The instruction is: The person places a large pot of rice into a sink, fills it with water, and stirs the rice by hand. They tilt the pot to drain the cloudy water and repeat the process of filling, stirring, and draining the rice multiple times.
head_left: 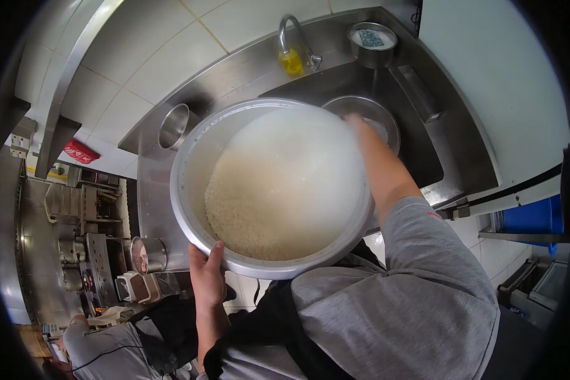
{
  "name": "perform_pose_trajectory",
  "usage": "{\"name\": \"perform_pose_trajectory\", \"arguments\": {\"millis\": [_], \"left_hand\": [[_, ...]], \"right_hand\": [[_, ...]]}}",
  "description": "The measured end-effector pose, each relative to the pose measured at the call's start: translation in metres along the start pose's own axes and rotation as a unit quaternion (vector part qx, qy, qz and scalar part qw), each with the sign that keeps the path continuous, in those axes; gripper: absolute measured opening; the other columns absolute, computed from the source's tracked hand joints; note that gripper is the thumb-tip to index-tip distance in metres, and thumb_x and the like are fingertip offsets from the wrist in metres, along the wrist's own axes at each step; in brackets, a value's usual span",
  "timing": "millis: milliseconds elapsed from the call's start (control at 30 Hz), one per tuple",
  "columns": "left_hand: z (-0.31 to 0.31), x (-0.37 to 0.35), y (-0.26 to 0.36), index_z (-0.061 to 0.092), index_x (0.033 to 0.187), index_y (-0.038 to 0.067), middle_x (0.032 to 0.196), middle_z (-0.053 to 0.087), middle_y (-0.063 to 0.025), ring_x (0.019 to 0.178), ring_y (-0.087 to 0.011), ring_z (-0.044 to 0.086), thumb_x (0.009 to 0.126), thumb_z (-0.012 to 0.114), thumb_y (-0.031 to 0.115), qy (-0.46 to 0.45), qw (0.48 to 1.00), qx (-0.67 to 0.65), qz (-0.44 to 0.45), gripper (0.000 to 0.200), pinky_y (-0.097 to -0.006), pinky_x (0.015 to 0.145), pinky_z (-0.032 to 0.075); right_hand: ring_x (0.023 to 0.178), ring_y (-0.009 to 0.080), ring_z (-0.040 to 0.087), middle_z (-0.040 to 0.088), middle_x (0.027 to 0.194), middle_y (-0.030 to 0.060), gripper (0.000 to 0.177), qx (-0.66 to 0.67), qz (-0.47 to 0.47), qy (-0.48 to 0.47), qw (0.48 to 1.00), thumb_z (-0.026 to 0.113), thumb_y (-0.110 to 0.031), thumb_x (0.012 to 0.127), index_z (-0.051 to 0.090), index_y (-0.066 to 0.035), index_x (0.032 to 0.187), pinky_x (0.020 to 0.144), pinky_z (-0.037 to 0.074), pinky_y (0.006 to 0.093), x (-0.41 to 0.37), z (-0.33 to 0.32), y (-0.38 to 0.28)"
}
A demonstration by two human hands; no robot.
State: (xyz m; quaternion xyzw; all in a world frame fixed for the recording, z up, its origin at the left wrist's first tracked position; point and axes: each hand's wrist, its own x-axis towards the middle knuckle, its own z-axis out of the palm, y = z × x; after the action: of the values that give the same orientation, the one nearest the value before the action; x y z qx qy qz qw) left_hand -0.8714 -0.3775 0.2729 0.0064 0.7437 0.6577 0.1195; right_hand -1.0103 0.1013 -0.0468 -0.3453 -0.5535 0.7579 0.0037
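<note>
A large round metal pot [269, 267] is tilted over the edge of the sink, with pale rice [244, 221] heaped on its near left side and cloudy white water [304, 164] covering the far right. My left hand [208, 275] grips the near left rim, thumb on top and the fingers underneath. At the far right rim is my right hand [354, 121], close to a metal bowl [389, 120] in the sink. Its fingers are hidden, so I cannot make out their grip.
The steel sink [418, 158] has a curved faucet [284, 35], a yellow soap bottle [291, 62] and a small pot [375, 54] holding a pad. A steel container [176, 126] stands at left, another [149, 255] nearer. A person in grey [111, 345] is at lower left.
</note>
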Motion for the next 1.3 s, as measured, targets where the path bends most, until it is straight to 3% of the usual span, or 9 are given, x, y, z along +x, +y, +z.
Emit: {"name": "perform_pose_trajectory", "arguments": {"millis": [67, 200, 333, 433, 467, 1000, 1067, 1300], "left_hand": [[0.005, -0.002, 0.004, 0.044, 0.126, 0.000, 0.112, 0.056, -0.0089, 0.100, -0.0168, 0.056, 0.093, 0.055, 0.006, -0.003, 1.000, 0.001, -0.007, 0.035, -0.0316, 0.089, 0.045], [0.013, -0.003, 0.009, 0.043, 0.127, -0.001, 0.113, 0.056, -0.0088, 0.102, -0.0165, 0.055, 0.094, 0.054, 0.006, -0.003, 1.000, 0.003, -0.003, 0.036, -0.0314, 0.089, 0.045], [0.021, -0.002, 0.013, 0.040, 0.131, 0.002, 0.108, 0.052, -0.0055, 0.094, -0.0123, 0.050, 0.094, 0.055, 0.003, 0.002, 1.000, -0.004, 0.000, 0.040, -0.0277, 0.082, 0.043], [0.027, -0.004, 0.019, 0.042, 0.129, 0.000, 0.110, 0.054, -0.0073, 0.097, -0.0140, 0.052, 0.094, 0.055, 0.006, -0.001, 1.000, 0.005, 0.005, 0.038, -0.0292, 0.085, 0.043], [0.029, -0.004, 0.020, 0.044, 0.127, -0.001, 0.113, 0.056, -0.0091, 0.101, -0.0157, 0.054, 0.094, 0.055, 0.008, -0.005, 1.000, 0.015, 0.005, 0.035, -0.0310, 0.090, 0.043], [0.040, -0.003, 0.028, 0.044, 0.128, -0.001, 0.112, 0.056, -0.0087, 0.101, -0.0151, 0.054, 0.094, 0.055, 0.008, -0.011, 1.000, 0.023, 0.008, 0.037, -0.0307, 0.088, 0.044], [0.044, -0.003, 0.030, 0.041, 0.124, 0.002, 0.100, 0.052, -0.0045, 0.085, -0.0102, 0.050, 0.094, 0.056, 0.003, -0.008, 1.000, 0.019, 0.007, 0.034, -0.0255, 0.073, 0.044], [0.053, -0.005, 0.035, 0.043, 0.117, 0.003, 0.093, 0.052, -0.0026, 0.076, -0.0077, 0.048, 0.094, 0.056, 0.005, 0.001, 0.999, 0.037, 0.016, 0.027, -0.0232, 0.063, 0.042]], "right_hand": [[0.094, 0.0248, 0.065, 0.066, 0.108, 0.0149, 0.039, 0.001, 0.005, -0.025, 1.000, 0.047, -0.028, 0.094, 0.060, -0.002, 0.121, 0.083, 0.052, 0.0382, 0.024, -0.004, 0.012], [0.092, 0.0256, 0.065, 0.067, 0.106, 0.0145, 0.039, 0.162, 0.068, 0.012, 0.984, 0.047, -0.028, 0.093, 0.061, -0.001, 0.118, 0.083, 0.052, 0.0386, 0.022, -0.003, 0.012], [0.090, 0.0263, 0.065, 0.067, 0.103, 0.0142, 0.039, 0.313, 0.133, 0.043, 0.939, 0.048, -0.027, 0.092, 0.063, 0.000, 0.115, 0.082, 0.052, 0.0391, 0.011, 0.003, 0.008], [0.099, 0.0246, 0.063, 0.065, 0.111, 0.0151, 0.043, 0.282, 0.116, 0.069, 0.950, 0.041, -0.032, 0.092, 0.064, -0.001, 0.112, 0.088, 0.048, 0.0370, -0.084, 0.022, -0.041], [0.099, 0.0246, 0.063, 0.065, 0.111, 0.0151, 0.043, 0.283, 0.116, 0.068, 0.950, 0.041, -0.032, 0.092, 0.064, -0.001, 0.112, 0.088, 0.048, 0.0370, -0.082, 0.020, -0.040], [0.096, 0.0243, 0.063, 0.066, 0.109, 0.0147, 0.041, 0.256, 0.113, 0.057, 0.958, 0.042, -0.031, 0.093, 0.065, -0.001, 0.110, 0.087, 0.048, 0.0369, -0.077, 0.020, -0.034], [0.095, 0.0243, 0.063, 0.066, 0.108, 0.0147, 0.041, 0.252, 0.113, 0.054, 0.959, 0.042, -0.031, 0.093, 0.065, -0.001, 0.110, 0.087, 0.048, 0.0369, -0.076, 0.021, -0.033], [0.094, 0.0242, 0.063, 0.066, 0.107, 0.0145, 0.040, 0.237, 0.116, 0.041, 0.964, 0.043, -0.030, 0.093, 0.065, -0.001, 0.109, 0.086, 0.048, 0.0368, -0.073, 0.027, -0.024]]}}
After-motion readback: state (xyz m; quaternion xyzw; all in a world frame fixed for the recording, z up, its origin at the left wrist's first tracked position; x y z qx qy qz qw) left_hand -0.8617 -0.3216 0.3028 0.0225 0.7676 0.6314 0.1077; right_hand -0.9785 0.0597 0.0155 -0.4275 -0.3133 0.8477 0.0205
